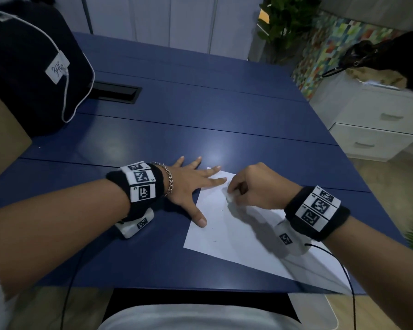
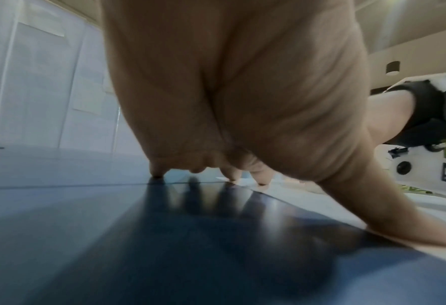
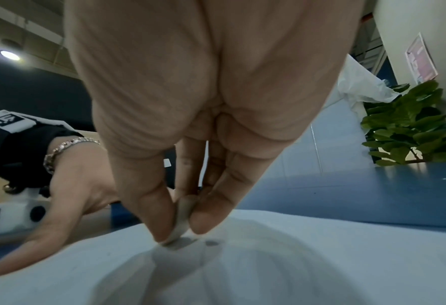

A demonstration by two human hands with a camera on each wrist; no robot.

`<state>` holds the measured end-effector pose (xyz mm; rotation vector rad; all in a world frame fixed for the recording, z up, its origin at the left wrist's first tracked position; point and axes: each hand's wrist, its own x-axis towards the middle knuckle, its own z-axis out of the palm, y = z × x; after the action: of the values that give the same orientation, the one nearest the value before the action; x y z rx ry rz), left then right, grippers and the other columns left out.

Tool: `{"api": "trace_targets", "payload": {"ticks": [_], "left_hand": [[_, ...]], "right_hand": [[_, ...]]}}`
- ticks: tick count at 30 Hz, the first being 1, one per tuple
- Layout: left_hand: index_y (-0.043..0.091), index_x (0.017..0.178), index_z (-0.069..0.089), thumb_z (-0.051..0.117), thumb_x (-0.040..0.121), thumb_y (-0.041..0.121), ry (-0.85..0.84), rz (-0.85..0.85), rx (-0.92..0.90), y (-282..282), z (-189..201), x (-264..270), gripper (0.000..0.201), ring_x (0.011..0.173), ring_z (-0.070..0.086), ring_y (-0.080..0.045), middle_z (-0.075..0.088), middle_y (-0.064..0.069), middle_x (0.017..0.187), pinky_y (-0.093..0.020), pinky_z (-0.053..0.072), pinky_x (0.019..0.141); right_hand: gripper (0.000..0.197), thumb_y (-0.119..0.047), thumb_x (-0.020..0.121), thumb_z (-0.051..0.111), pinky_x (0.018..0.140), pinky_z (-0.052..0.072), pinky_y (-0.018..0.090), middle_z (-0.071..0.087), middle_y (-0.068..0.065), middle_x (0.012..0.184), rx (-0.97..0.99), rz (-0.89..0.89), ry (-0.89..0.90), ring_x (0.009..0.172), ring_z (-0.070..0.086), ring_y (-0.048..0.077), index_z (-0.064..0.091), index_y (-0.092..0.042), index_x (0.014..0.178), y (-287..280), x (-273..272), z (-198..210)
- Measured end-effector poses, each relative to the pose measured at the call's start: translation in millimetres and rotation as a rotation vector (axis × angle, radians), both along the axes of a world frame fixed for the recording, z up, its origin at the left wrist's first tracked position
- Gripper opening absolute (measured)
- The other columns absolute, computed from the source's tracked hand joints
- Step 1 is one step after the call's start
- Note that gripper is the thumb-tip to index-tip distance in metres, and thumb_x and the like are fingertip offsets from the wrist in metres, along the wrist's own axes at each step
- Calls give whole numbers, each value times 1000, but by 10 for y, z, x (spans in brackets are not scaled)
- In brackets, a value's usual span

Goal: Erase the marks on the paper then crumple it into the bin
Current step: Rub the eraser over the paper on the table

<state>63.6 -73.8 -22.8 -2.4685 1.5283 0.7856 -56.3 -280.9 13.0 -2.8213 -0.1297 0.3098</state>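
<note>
A white sheet of paper [image 1: 234, 232] lies on the blue table [image 1: 177, 120], with a few small dark marks near its left side. My left hand [image 1: 191, 184] lies flat with spread fingers, its thumb and two fingertips pressing the paper's left edge and far corner. My right hand [image 1: 246, 186] pinches a small white eraser [image 1: 229, 198] between thumb and fingers, its end touching the paper near the far corner. In the right wrist view the eraser [image 3: 182, 218] stands on the paper [image 3: 268, 268] beside a grey smudge [image 3: 212, 243]. No bin is in sight.
A dark bag [image 1: 26, 67] with a white cord and a tag sits at the table's far left. A black cable slot [image 1: 115, 91] is set into the tabletop. White drawers [image 1: 377, 129] and a green plant [image 1: 284, 22] stand to the right.
</note>
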Motion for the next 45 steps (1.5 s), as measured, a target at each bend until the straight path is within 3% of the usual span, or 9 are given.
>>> {"api": "trace_targets", "payload": {"ticks": [4,7,13,19,24,29,33,38,45], "left_hand": [[57,159,-22,68,62,97,-15,1,-6,7,-57,6,139,157,-33,-34,-33,22,169,-76,-18,118],[57,158,-24,68,60,98,-7,0,-8,16,-90,20,141,156,-35,-34,-34,22,168,-76,-20,117],[46,159,-29,70,59,97,9,29,-8,1,-74,4,150,154,-38,-27,-35,28,165,-73,-22,118],[45,161,-29,68,54,101,27,36,-15,14,-114,38,154,153,-40,-25,-35,28,166,-70,-25,118],[44,160,-30,68,53,101,27,34,-10,-6,-103,36,156,152,-40,-25,-35,28,166,-69,-26,118],[43,160,-31,68,55,100,32,38,-3,12,-102,35,155,152,-41,-24,-35,28,166,-69,-26,118],[43,160,-31,68,54,100,32,40,6,2,-104,29,156,152,-41,-24,-36,29,165,-70,-25,119],[41,162,-28,68,56,100,29,37,18,-3,-96,35,155,152,-41,-23,-37,28,165,-69,-23,120],[41,162,-28,67,55,100,29,27,22,-6,-73,26,155,152,-41,-23,-37,26,166,-69,-24,119]], "right_hand": [[8,-18,81,68,64,49,28,70,-5,72,-10,-64,-129,63,59,10,75,-21,82,211,-63,-88],[22,-15,78,65,55,40,21,56,-5,58,4,117,-52,56,49,15,56,-23,60,406,-211,-60],[13,-14,80,65,62,40,28,58,-4,62,-44,-64,-164,56,49,16,64,-19,68,194,71,-49],[18,-15,79,72,59,38,11,58,-15,61,-22,171,-2,60,56,0,64,-29,69,386,-80,3],[12,-15,79,69,65,46,26,71,-4,76,-50,61,-158,71,65,18,78,-17,87,303,36,-64],[9,-15,80,71,59,39,10,64,-13,68,-27,170,-7,61,55,6,76,-23,79,339,-8,-11],[9,-15,79,67,63,50,27,69,-4,71,-75,62,-137,65,62,17,76,-18,82,209,30,-45],[9,-25,83,73,62,37,9,62,-18,70,-18,200,82,64,56,-2,79,-28,90,264,-147,36],[13,-23,80,71,64,38,9,70,-15,79,-33,167,-8,67,58,4,79,-26,90,185,-327,-29]]}}
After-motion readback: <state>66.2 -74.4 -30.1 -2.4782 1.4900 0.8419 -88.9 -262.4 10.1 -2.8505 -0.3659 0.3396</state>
